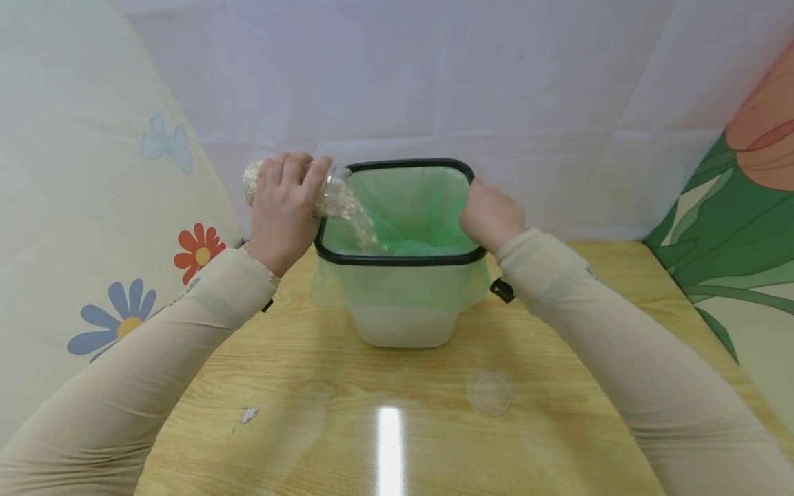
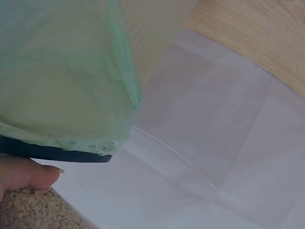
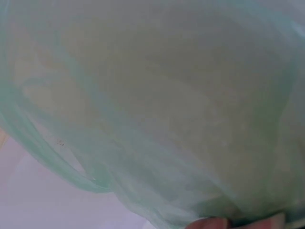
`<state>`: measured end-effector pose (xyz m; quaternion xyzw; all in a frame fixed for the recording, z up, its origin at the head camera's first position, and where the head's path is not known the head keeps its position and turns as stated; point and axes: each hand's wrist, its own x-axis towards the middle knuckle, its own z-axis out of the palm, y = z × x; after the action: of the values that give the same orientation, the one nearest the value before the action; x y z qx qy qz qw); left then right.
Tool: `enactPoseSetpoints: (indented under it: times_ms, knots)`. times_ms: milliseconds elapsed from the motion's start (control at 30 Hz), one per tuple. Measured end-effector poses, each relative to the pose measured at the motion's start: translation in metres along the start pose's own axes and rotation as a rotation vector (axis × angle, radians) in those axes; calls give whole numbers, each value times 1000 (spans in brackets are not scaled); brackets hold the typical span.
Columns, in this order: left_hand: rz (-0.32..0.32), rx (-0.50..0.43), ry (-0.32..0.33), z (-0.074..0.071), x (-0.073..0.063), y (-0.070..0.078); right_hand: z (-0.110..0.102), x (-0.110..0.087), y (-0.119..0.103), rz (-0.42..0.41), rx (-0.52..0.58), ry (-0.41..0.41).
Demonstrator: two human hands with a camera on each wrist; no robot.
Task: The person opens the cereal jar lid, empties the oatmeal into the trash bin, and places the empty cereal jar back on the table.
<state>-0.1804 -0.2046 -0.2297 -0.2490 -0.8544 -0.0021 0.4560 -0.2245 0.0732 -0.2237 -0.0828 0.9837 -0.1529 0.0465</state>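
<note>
My left hand (image 1: 282,207) grips a clear plastic jar (image 1: 335,189) of oat flakes, tipped on its side over the left rim of a trash can (image 1: 406,324). Flakes (image 1: 362,224) stream from its mouth into the can. A thin green bag (image 1: 409,196) lines the can and folds out over its black rim (image 1: 400,260). On the right side, my right hand (image 1: 493,215) holds the rim, fingers curled over it. In the left wrist view the thumb (image 2: 38,175) lies just under the rim, with oat flakes (image 2: 33,210) below it.
A clear round lid (image 1: 490,393) lies on the wooden table (image 1: 298,441) in front of the can, to the right. A small white patch (image 1: 248,415) marks the table at left. White cloth (image 1: 397,76) hangs behind, with flower-printed sheets (image 1: 127,327) at the sides.
</note>
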Motion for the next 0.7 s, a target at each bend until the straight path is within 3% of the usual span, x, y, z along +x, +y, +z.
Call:
enactPoseSetpoints:
  times_ms: [700]
  knots:
    - [-18, 15, -42, -2, 0, -4, 0, 1, 0, -1, -13, 2]
